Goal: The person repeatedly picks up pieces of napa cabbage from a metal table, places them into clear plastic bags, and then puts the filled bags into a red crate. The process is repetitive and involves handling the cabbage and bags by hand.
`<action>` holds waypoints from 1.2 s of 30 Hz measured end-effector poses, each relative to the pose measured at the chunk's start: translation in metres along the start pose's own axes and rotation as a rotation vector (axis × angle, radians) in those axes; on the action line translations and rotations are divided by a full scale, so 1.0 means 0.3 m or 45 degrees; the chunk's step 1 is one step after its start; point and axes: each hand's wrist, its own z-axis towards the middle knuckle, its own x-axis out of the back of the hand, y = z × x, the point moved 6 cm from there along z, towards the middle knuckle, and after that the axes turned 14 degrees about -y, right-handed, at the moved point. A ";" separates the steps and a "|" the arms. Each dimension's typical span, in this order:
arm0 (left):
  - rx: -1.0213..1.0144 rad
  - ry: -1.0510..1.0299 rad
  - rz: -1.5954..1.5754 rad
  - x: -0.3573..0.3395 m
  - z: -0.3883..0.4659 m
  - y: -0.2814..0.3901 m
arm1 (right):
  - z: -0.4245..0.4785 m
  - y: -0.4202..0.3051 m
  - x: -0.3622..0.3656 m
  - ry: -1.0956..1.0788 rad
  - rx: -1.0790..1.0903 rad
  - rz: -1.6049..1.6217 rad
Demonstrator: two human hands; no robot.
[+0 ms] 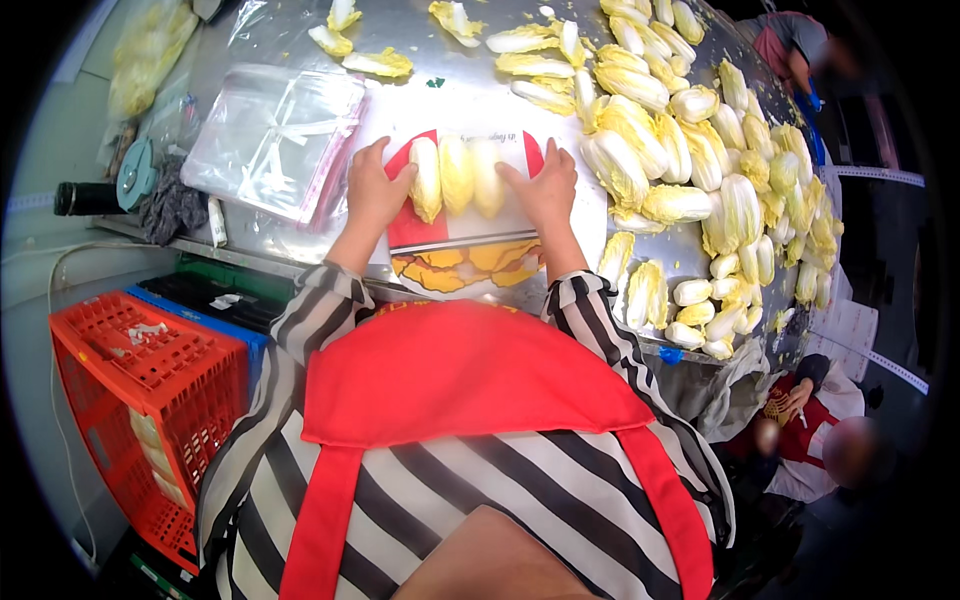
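Three small peeled napa cabbages lie side by side before me: a left one [426, 180], a middle one [455, 176] and a right one [487, 180]. Glare or clear film blurs the right two. Beneath them is a printed sheet [416, 237] with red areas and a picture of golden food. My left hand [377, 184] spreads its fingers beside the row, its thumb at the left cabbage. On the other side my right hand [549, 184] has its fingers apart, thumb tip at the right cabbage. Neither hand is closed around a cabbage.
Clear plastic bags [262, 150] lie stacked at left, near a grey cloth [174, 199] and a teal round object [136, 174]. Piled napa cabbages [630, 142] cover the metal table's right. Loose leaves [379, 63] lie beyond. A red crate [150, 360] stands lower left. Two people are at right.
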 end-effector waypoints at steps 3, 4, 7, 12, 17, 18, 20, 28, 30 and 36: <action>0.198 -0.242 -0.152 0.012 0.016 -0.012 | 0.025 0.026 0.010 -0.056 -0.001 0.217; 0.273 -0.324 -0.205 -0.003 0.025 -0.031 | 0.032 0.033 0.003 -0.131 -0.011 0.295; 0.419 -0.556 -0.443 -0.047 0.034 -0.079 | 0.046 0.040 -0.026 -0.270 0.016 0.578; 0.320 -0.650 -0.897 -0.094 0.032 -0.075 | 0.031 -0.001 -0.076 -0.255 0.036 1.162; 0.310 -0.728 -1.068 -0.132 -0.015 0.000 | 0.009 -0.061 -0.080 -0.162 0.328 0.842; 0.345 -0.748 -1.187 -0.142 -0.031 0.022 | -0.008 -0.098 -0.071 -0.085 0.472 0.705; 0.368 -0.721 -1.230 -0.170 -0.043 0.022 | -0.039 -0.158 -0.077 -0.086 0.544 0.424; 0.414 -0.881 -1.090 -0.126 -0.051 0.032 | -0.160 -0.255 -0.118 0.067 0.726 -0.247; 0.136 -0.763 -0.715 -0.069 -0.016 0.030 | -0.160 -0.245 -0.113 0.058 0.737 -0.234; -0.602 -0.398 0.181 0.003 -0.024 0.184 | -0.127 -0.199 -0.112 -0.044 0.834 -0.161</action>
